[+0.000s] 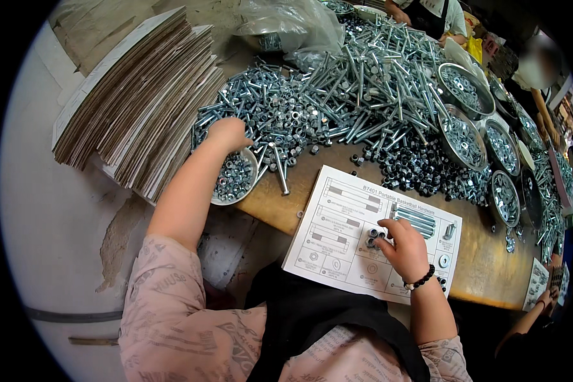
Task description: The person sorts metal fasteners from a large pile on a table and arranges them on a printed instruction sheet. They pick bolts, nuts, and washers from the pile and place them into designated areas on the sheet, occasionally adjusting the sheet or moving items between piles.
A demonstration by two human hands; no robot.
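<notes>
My left hand (pixel 228 135) reaches into the near left side of the bolt pile, just above a bowl (pixel 256 172) of small silver nuts (pixel 231 178). Its fingertips are hidden from view. My right hand (pixel 406 247) is over a printed hardware sheet (pixel 325 178), thumb and forefinger apart beside a small cluster of nuts (pixel 372 240). Several long silver bolts (pixel 415 220) lie side by side on the sheet beyond that hand. A short bolt (pixel 450 230) and a washer (pixel 444 261) rest along its right edge.
Heaped bolts (pixel 382 76) and dark nuts (pixel 420 167) cover the table's far side. Metal bowls (pixel 463 137) of hardware line the right. Stacked cardboard sheets (pixel 140 95) stand at left, a plastic bag (pixel 299 28) behind. Other people work at the far side and far right (pixel 544 299).
</notes>
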